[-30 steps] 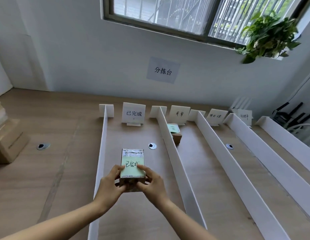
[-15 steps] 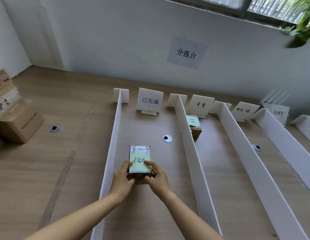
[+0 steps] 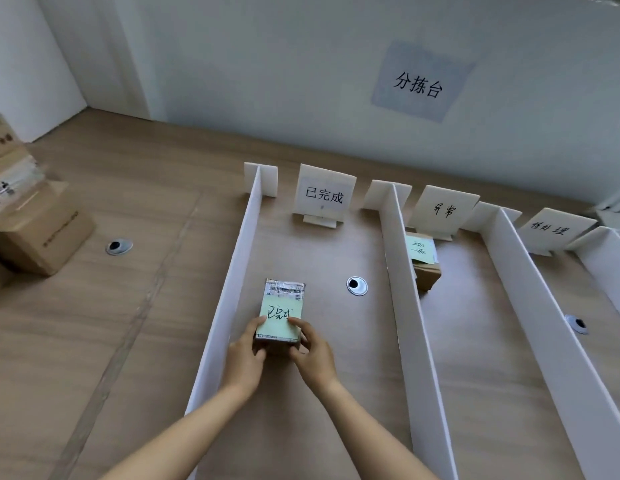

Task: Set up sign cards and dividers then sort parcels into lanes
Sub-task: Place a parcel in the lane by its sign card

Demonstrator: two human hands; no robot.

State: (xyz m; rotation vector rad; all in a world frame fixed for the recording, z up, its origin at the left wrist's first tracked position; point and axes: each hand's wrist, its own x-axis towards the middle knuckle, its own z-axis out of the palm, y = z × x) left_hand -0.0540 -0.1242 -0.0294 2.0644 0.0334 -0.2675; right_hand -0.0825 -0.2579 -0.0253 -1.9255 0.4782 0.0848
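Note:
A small parcel (image 3: 282,306) with a shipping label and a green handwritten note on top is in the leftmost lane. My left hand (image 3: 246,355) grips its near left side and my right hand (image 3: 313,355) grips its near right side, thumbs on the note. White dividers (image 3: 232,282) (image 3: 404,285) bound this lane. The sign card 已完成 (image 3: 324,195) stands at its far end. A second parcel (image 3: 424,263) with a green note lies in the lane to the right, below another sign card (image 3: 443,211). A third sign card (image 3: 549,230) stands further right.
Cardboard boxes (image 3: 28,216) are stacked at the left edge of the wooden table (image 3: 94,323). Round cable grommets (image 3: 119,246) (image 3: 357,285) (image 3: 577,323) sit in the tabletop. More dividers (image 3: 533,292) run to the right. A paper sign (image 3: 419,81) hangs on the wall.
The view has tilted down and to the left, so the window and plant are out of frame. Both hands keep holding the parcel in the leftmost lane, a little further in.

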